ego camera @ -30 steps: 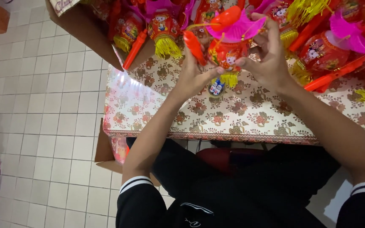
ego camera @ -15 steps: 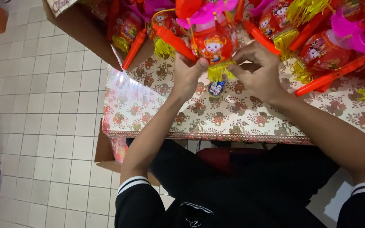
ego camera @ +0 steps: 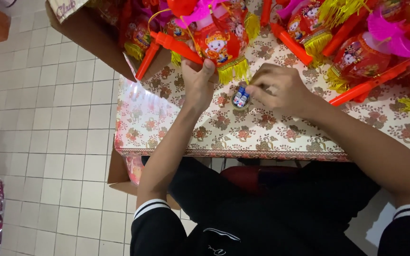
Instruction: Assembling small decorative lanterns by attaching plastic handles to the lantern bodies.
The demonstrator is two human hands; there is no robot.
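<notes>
L hand (ego camera: 199, 80) grips lantern (ego camera: 217, 42); R hand (ego camera: 278, 87) on tape roll (ego camera: 240, 98).

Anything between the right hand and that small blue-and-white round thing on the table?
Nothing visible. The right hand has its fingertips right at the small round object on the floral tablecloth; the left hand grips the red lantern beside it.

Two hands (ego camera: 200, 80), one small roll of tape (ego camera: 240, 98), several red lanterns (ego camera: 219, 42).

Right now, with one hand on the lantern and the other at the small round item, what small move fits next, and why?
Probably lift the small round item toward the lantern: the right hand pinches it on the table while the left hand steadies the lantern's fringed base just above.
</notes>
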